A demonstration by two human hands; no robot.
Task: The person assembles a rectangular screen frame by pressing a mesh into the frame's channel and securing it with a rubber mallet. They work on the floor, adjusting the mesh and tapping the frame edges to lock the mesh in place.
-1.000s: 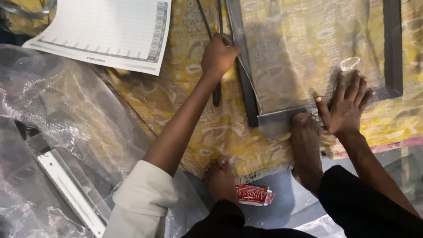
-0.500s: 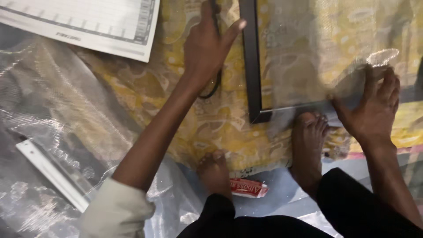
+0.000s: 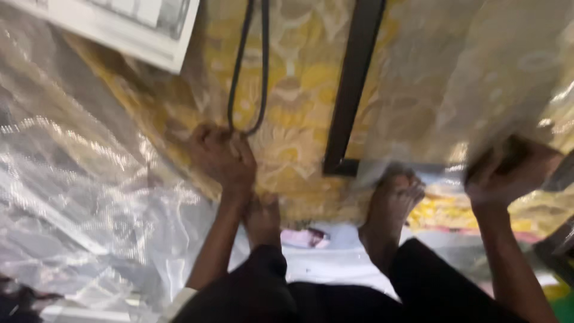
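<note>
Yellow patterned cloth (image 3: 299,113) spread flat under clear plastic sheet (image 3: 89,197). Left hand (image 3: 218,157) curled at cloth's near edge, fingers closed around loop of black cord (image 3: 248,66) running up and away. Right hand (image 3: 508,170) blurred, gripping plastic-covered edge by black frame (image 3: 353,84); grip itself unclear. Bare feet (image 3: 391,197) resting on cloth between hands. White printed sheet (image 3: 137,24) at top left.

The cloth (image 3: 293,137) is yellow with a pale floral pattern. The frame (image 3: 353,84) and looped cord (image 3: 248,66) are black; the plastic sheet (image 3: 78,203) is clear and glossy.
</note>
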